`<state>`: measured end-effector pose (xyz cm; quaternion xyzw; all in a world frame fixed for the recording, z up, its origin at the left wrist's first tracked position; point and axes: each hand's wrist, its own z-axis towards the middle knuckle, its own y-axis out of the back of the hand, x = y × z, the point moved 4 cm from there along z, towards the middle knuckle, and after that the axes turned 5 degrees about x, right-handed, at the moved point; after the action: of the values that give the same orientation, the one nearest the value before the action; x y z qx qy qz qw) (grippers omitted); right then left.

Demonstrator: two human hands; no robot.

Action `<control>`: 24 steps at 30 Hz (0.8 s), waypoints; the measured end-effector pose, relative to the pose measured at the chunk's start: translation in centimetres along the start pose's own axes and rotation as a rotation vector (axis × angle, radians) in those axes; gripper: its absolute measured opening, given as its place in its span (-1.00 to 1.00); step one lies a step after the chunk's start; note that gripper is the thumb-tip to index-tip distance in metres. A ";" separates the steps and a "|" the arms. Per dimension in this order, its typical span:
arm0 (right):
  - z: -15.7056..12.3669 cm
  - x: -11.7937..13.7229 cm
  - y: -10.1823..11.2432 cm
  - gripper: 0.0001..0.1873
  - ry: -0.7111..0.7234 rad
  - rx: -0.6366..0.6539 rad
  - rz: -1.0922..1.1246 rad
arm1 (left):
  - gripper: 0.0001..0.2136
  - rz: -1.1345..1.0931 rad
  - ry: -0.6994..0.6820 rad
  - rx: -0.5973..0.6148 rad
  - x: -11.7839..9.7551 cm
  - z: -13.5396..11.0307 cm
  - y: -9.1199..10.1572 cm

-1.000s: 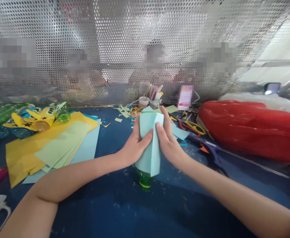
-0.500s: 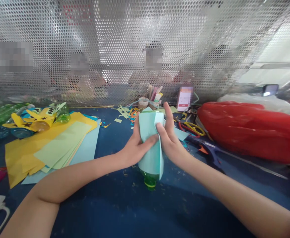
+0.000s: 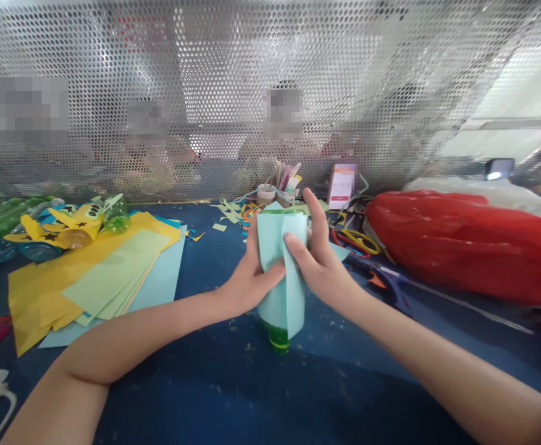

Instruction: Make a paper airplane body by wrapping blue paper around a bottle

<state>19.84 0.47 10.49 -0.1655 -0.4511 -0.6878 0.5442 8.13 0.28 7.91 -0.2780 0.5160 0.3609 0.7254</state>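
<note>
Between my hands is a green plastic bottle [image 3: 278, 337], upside down, its neck end pointing down toward me. A sheet of light blue paper [image 3: 274, 303] wraps round its body, and one edge of the sheet overlaps along the front. My left hand [image 3: 254, 272] grips the wrapped bottle from the left, thumb pressed across the paper near the overlap. On the other side my right hand [image 3: 319, 259] holds the paper's loose edge with its thumb, the index finger pointing up along the bottle. The fingers behind the bottle are hidden.
Yellow and green paper sheets [image 3: 117, 272] lie on the left, beside bottle crafts [image 3: 73, 228]. Scissors [image 3: 386, 278] and a red plastic bag [image 3: 465, 247] are on the right. Paper scraps [image 3: 233, 213], a phone [image 3: 342, 185] and a perforated metal screen [image 3: 224, 93] stand behind.
The overlapping paper edge has shifted left across the bottle's front, with my right thumb moving left along with it. My left hand keeps its grip.
</note>
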 end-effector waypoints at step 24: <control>0.8 -0.3 0.7 -0.35 -0.032 0.077 0.079 | -0.10 0.150 -0.071 -0.018 -0.5 0.5 0.5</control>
<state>20.36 1.26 11.04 -0.1729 -0.4791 -0.6450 0.5697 7.88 0.91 8.50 -0.2323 0.5061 0.4283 0.7117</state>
